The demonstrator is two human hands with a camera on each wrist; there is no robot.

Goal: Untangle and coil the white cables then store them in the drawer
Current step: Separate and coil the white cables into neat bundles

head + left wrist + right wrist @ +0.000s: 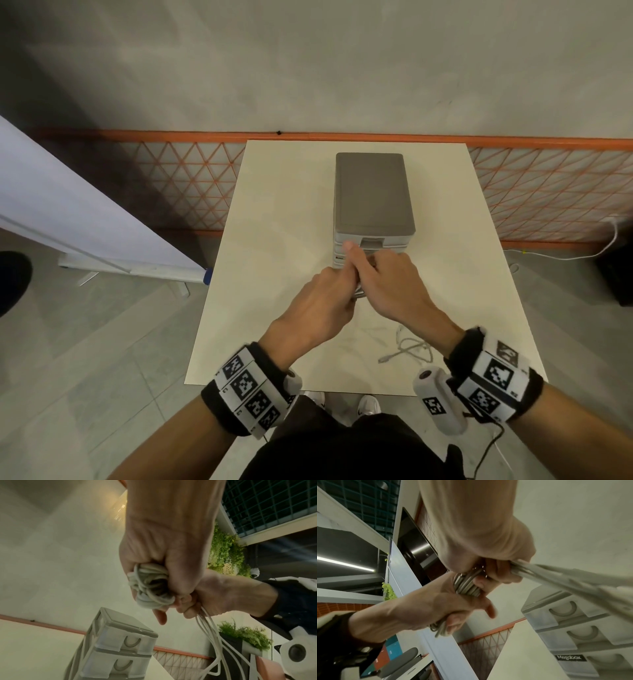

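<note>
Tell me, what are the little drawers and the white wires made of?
The drawer unit looks like plastic: cloudy see-through fronts with a smooth grey frame and top. The white cables seem rubbery plastic outside, since they bend into tight loops in the left hand. What is inside them can't be seen.

left hand, right hand, fingers curled, touching

From the head view the bundle of coiled white cable is almost wholly hidden between the left hand and right hand, which also cover the grey plastic drawer unit's lower fronts.
</note>
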